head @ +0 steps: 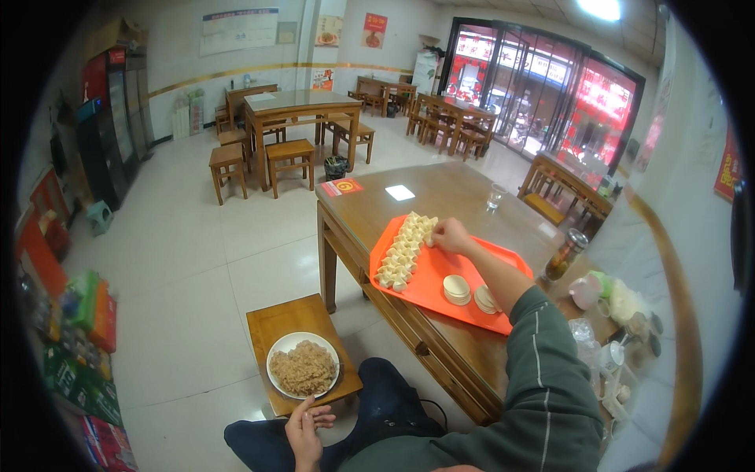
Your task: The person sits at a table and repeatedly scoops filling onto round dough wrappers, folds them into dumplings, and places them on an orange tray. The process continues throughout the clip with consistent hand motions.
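My right hand (453, 237) reaches across an orange plastic tray (427, 277), its fingertips pinched on a folded dumpling (429, 241) at the edge of the rows. Rows of pale folded dumplings (403, 252) line the tray's left side. Two stacks of round dough wrappers lie nearer to me; one stack (456, 289) is in plain sight, and my forearm partly covers the other stack (485, 300). My left hand (308, 429) is held over my lap, fingers apart and nothing in it. Just beyond it, a white plate (276, 379) carries a mound of minced filling (303, 367).
The plate stands on a wooden stool (265, 321) left of the wooden table (448, 183). On the table are a drinking glass (495, 196), a lidded jar (565, 255), a white card (400, 193), and cups and bags at right. Drink packs (82, 377) line the left.
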The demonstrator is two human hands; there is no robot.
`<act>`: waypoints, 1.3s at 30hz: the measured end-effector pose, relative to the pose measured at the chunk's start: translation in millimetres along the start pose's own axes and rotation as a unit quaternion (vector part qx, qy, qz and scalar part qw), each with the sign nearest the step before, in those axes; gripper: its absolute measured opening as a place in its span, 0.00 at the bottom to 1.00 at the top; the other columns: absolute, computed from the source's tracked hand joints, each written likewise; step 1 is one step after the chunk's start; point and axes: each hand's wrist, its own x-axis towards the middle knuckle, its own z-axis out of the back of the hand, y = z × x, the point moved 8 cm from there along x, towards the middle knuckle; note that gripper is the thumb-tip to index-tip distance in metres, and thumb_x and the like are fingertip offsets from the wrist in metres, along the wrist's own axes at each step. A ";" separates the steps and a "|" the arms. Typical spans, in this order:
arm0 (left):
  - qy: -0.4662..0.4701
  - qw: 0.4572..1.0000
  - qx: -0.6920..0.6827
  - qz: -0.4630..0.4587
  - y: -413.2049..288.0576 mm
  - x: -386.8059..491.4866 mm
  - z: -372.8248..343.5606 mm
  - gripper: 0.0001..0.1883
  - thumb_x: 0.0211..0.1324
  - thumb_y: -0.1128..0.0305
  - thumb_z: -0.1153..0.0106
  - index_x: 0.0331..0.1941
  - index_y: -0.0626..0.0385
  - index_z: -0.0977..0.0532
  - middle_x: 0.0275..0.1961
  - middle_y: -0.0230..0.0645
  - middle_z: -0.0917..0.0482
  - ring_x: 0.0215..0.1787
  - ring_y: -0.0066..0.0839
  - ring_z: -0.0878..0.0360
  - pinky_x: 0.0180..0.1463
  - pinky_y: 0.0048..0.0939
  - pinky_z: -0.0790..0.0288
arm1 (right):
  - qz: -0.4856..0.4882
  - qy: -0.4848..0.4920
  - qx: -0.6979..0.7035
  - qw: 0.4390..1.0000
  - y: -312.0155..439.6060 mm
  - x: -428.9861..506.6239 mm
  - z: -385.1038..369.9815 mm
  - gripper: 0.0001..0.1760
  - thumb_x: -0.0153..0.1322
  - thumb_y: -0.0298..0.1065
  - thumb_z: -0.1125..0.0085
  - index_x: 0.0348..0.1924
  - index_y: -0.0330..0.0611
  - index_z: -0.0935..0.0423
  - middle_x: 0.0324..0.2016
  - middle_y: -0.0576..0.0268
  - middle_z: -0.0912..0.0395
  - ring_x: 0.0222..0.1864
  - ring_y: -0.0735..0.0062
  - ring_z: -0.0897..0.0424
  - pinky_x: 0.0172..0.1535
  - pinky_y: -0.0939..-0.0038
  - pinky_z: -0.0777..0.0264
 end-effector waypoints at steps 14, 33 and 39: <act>0.012 1.000 -0.002 -0.002 14.0 5.5 -1.6 0.21 0.77 0.65 0.59 0.63 0.70 0.31 0.43 0.51 0.15 0.35 0.33 0.14 0.37 0.29 0.19 | 0.036 0.070 -0.169 0.983 16.8 -39.0 78.5 0.19 0.63 0.38 0.28 0.44 0.38 0.16 0.40 0.52 0.14 0.44 0.52 0.16 0.47 0.59 0.21; 0.085 0.996 -0.011 0.037 26.6 11.0 -12.8 0.23 0.77 0.61 0.56 0.66 0.66 0.33 0.48 0.52 0.16 0.41 0.35 0.14 0.43 0.31 0.19 | 0.083 0.143 -0.115 0.980 21.7 -195.6 107.5 0.11 0.68 0.33 0.33 0.43 0.41 0.14 0.45 0.56 0.17 0.51 0.59 0.22 0.56 0.61 0.26; 0.094 0.982 -0.135 0.093 19.6 13.1 -36.1 0.22 0.77 0.63 0.56 0.64 0.68 0.33 0.48 0.57 0.17 0.40 0.39 0.13 0.41 0.33 0.18 | -0.126 0.098 0.323 0.933 73.5 -155.2 78.3 0.08 0.75 0.32 0.41 0.39 0.34 0.20 0.31 0.61 0.20 0.31 0.74 0.20 0.36 0.72 0.21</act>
